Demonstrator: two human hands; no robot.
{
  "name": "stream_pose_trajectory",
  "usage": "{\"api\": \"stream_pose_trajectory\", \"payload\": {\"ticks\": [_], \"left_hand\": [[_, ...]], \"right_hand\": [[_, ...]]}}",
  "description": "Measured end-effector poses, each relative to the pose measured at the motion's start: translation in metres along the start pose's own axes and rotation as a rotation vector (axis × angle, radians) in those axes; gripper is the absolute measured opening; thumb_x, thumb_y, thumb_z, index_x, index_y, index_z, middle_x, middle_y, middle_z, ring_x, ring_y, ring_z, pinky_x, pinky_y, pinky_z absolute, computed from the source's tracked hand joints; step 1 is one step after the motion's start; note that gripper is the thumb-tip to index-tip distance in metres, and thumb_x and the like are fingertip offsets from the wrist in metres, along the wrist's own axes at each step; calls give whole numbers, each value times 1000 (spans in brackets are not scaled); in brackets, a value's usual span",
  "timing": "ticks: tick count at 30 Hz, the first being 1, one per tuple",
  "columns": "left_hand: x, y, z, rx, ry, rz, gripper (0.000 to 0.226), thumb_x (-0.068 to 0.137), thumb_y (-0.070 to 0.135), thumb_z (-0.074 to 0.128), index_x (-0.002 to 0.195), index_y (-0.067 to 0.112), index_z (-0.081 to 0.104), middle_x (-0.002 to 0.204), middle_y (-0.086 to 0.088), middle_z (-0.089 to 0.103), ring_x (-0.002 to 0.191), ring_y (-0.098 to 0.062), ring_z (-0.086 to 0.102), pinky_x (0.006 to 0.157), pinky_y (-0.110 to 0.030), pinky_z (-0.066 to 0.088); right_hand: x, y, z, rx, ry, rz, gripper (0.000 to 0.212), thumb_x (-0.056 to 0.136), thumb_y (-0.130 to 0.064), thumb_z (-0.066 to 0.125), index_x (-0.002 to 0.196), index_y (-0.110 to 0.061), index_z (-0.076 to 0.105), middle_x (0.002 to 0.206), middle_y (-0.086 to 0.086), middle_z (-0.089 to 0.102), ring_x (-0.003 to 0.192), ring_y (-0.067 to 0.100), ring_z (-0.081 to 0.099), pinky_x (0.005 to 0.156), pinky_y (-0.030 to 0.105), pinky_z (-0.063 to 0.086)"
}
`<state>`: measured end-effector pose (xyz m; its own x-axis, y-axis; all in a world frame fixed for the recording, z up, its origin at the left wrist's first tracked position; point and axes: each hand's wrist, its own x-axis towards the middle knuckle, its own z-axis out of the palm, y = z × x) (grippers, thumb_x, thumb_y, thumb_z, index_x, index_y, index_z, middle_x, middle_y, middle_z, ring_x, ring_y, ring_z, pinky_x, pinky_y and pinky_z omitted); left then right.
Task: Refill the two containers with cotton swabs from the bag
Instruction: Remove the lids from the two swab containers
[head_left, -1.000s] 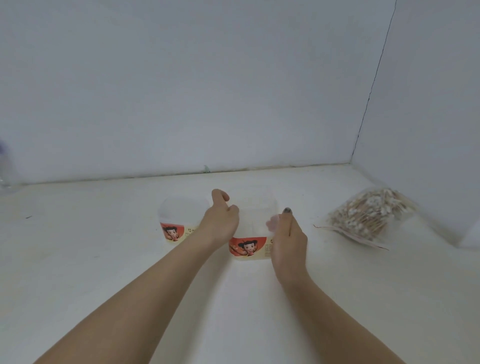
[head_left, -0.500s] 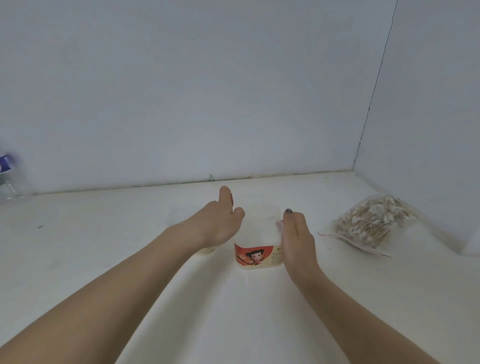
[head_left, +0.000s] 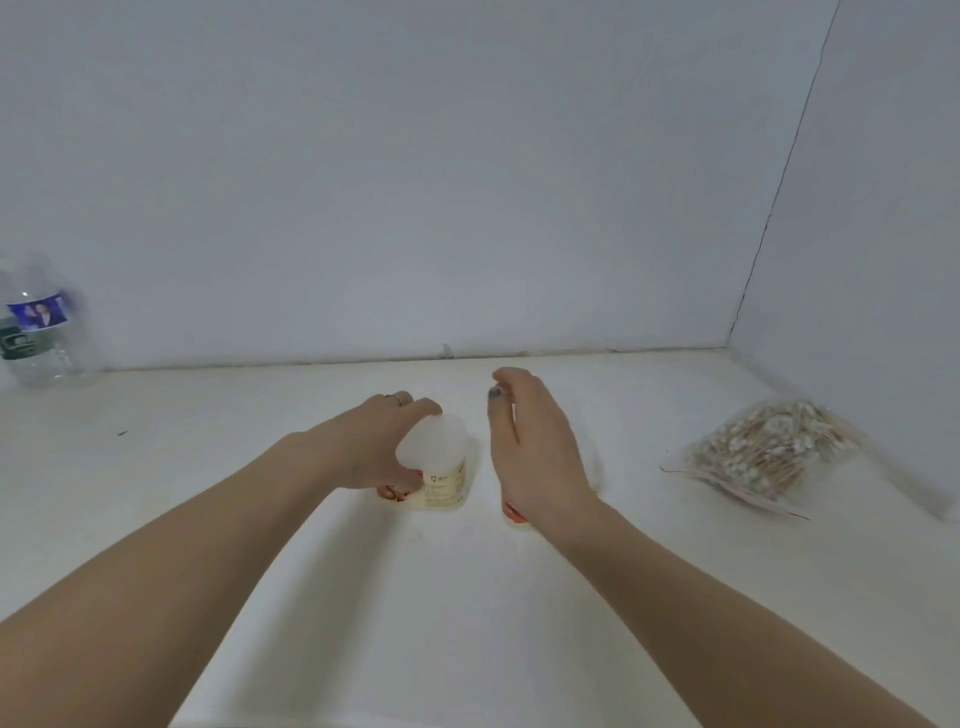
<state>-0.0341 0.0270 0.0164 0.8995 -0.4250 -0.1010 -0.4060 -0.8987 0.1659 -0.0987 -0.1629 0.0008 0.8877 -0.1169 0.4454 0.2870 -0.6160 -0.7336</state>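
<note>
Two small translucent containers with red and cream labels stand on the white table. My left hand (head_left: 382, 447) grips the left container (head_left: 441, 467) around its left side, thumb near the label and fingers over the top rim. The right container (head_left: 519, 517) is almost wholly hidden behind my right hand (head_left: 535, 452), which curls round it; only its bottom edge shows. A clear plastic bag of cotton swabs (head_left: 763, 452) lies flat on the table to the right, apart from both hands.
A clear water bottle (head_left: 39, 332) with a blue label stands at the far left against the back wall. White walls close the table at the back and on the right, right behind the bag.
My left hand left the centre container and took hold of the left one. My right hand moved round the other container, which now stands further from its neighbour. The camera tilted up.
</note>
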Motion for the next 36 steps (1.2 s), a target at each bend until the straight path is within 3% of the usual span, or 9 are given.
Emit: {"api": "stream_pose_trajectory", "payload": {"ticks": [5,8,10,12,16,20,27,31,36], "left_hand": [[-18,-19,-11,-25,-48,-35,78,64,49,83,126,42,38,114,11,48,107,-14,53,86,-36,53],[-29,-29,-8,-106,-85,-42,75,60,46,85,117,48,36,114,13,46,108,-14,54,84,-39,56],[-34,-32,-4,-161,-74,-29,73,59,46,85,114,49,38,113,13,47,108,-13,54,85,-40,56],[-37,-29,0,-179,-39,7,71,61,49,86,116,47,41,112,14,49,107,-10,52,86,-36,53],[-38,-21,5,-173,13,106,69,64,55,85,118,43,45,108,20,50,104,-5,49,84,-30,49],[-41,-21,-1,-84,-17,115,72,70,56,82,129,39,45,114,19,50,107,-9,49,88,-31,49],[-43,-31,-4,-173,-63,95,64,76,65,72,132,42,51,121,20,53,114,-6,51,96,-32,50],[-45,-33,-14,-440,-84,1,59,74,82,48,104,36,69,103,13,70,100,-9,67,97,-38,53],[-34,-37,-7,-769,252,-136,40,89,59,65,113,26,65,112,2,66,98,-15,68,81,-36,62]], "right_hand": [[-19,-28,34,199,-95,128,40,106,-32,36,143,-21,46,144,-8,50,133,8,43,105,22,32],[-31,-34,54,452,-193,326,47,106,-42,32,151,-32,37,152,-18,37,141,3,32,109,25,26],[-36,-35,68,612,-190,499,45,104,-48,31,145,-35,45,145,-17,47,134,6,43,108,28,33],[-39,-34,77,720,-125,651,41,103,-52,32,126,-30,58,124,-9,63,113,8,58,91,28,45],[-34,-35,84,917,-2,838,35,104,-49,33,106,-27,60,100,-8,64,88,2,58,68,23,41],[-36,-33,92,913,65,831,36,104,-46,38,88,-24,62,93,-3,68,86,8,63,69,26,45],[-37,-31,105,823,169,788,53,101,-53,33,85,-20,71,87,-1,74,89,17,69,81,33,51],[-42,-28,107,710,181,700,66,104,-51,26,77,-14,73,79,-6,75,87,9,67,77,22,40],[-40,-26,111,701,206,692,63,105,-49,25,74,-19,71,84,-4,77,91,12,68,86,30,42]]}}
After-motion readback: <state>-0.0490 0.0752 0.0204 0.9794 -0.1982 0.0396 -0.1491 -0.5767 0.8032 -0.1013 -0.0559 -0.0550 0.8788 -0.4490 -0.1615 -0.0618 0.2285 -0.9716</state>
